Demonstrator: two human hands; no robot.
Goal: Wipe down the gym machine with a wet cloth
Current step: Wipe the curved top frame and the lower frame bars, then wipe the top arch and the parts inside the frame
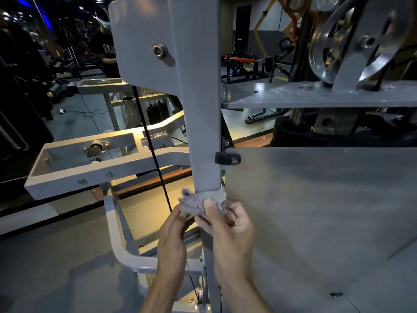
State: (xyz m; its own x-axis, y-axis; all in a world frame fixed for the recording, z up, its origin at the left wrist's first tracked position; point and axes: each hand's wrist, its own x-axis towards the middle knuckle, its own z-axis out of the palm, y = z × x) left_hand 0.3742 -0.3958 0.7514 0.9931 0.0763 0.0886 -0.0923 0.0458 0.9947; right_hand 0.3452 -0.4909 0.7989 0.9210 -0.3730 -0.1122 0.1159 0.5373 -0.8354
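A grey gym machine (203, 109) fills the view, its frame running from the top edge down past the person's forearms. To the right of its main post hangs a broad grey panel (316, 211), fixed near its upper left corner by a black clip with a bolt (228, 158). Above the panel lies a flat grey plate (316, 96) carrying large metal pulleys (343, 41). The upright post (204, 136) stands in the middle, widening at the top into a rounded plate with a hex bolt (159, 50). To the left, a horizontal grey arm (90, 168) with bolts and a small bracket juts out from the post, and a thin black cable (155, 154) runs down in front of it. Orange-and-black equipment (243, 64) stands on the gym floor far behind.

Both hands are raised in front of the post's lower part. The right hand (228, 231) has its thumb pressed onto a small grey-purple cloth (203, 203) with the fingers curled behind it, holding it against the post. The left hand (172, 240) pinches the cloth's left edge between its fingertips. The cloth sits bunched between the two hands, its top touching the front face of the post, just left of the panel's edge.
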